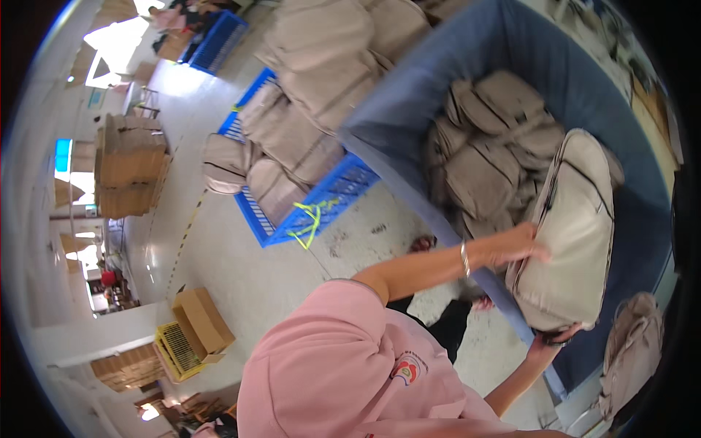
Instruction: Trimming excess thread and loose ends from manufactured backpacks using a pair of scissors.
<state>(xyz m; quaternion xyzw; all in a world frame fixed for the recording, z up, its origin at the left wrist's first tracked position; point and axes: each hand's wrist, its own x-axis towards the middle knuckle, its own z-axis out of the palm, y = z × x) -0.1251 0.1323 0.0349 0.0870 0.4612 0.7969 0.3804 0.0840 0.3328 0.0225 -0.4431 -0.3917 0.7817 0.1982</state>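
A light beige backpack (573, 226) with dark zip lines is held tilted up over a large bin lined with grey-blue cloth (416, 95). My left hand (520, 245), with a silver bangle at the wrist, grips the near side edge of the backpack, thumb on its panel. At its lower end, my right hand (561, 337), wearing a dark wristband, is closed on the edge; its fingers are partly hidden. Inside the bin, several similar backpacks (482, 171) lie heaped beyond my left hand.
A blue plastic crate (266, 235) with yellow-green ties stands left of the bin, piled with beige backpacks (288, 139). Another backpack (631, 350) is at the lower right. Further off are stacked cartons (131, 168), an opened carton (201, 325) and a yellow crate (175, 349).
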